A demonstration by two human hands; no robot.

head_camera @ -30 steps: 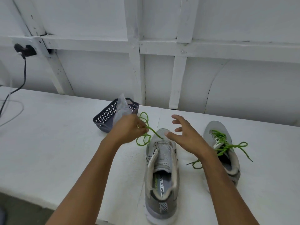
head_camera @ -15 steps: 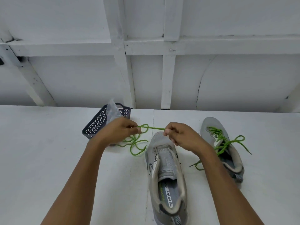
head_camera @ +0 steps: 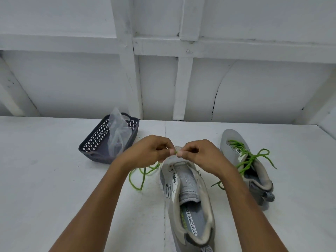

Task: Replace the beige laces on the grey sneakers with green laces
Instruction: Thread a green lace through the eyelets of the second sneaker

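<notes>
Left hand (head_camera: 151,151) and right hand (head_camera: 198,155) each pinched the green lace (head_camera: 176,152), fingertips nearly touching, just above the unlaced sneaker (head_camera: 189,197) toe. The held span ran left-right, slack trailing left on the counter (head_camera: 54,179). The eyelets lay just below, equally near both hands.

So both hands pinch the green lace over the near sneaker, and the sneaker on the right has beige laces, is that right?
No: in the head view the right-hand sneaker carries green laces. The left hand and right hand do pinch the green lace over the near sneaker.
</notes>
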